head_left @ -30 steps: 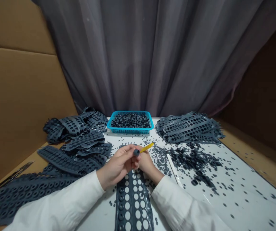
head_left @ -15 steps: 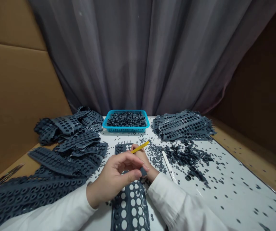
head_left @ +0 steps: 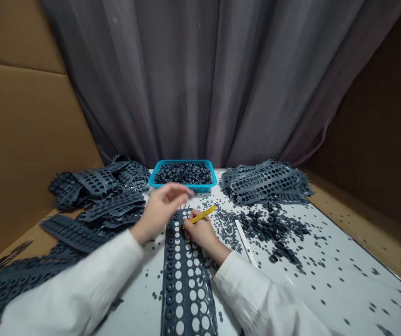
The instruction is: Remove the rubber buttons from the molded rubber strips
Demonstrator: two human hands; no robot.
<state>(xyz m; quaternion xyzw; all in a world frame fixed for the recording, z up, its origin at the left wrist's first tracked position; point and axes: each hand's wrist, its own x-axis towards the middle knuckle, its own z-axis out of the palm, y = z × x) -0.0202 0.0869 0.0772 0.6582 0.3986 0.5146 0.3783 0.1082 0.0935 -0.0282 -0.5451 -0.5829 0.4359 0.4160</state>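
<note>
I see a slate-grey rubber strip point(head_left: 187, 284) patterned with rows of round holes, a slim yellow stick point(head_left: 203, 214), a turquoise lattice plastic basket point(head_left: 182, 162), a white counter point(head_left: 329, 298) speckled with dark grey discs, and a grey curtain point(head_left: 200, 84) in vertical folds.

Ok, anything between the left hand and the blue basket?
Nothing visible. The left hand hangs over the near rim of the blue plastic basket, fingertips at the rim. The right hand and its yellow tool lie lower, by the perforated rubber strip.
</note>
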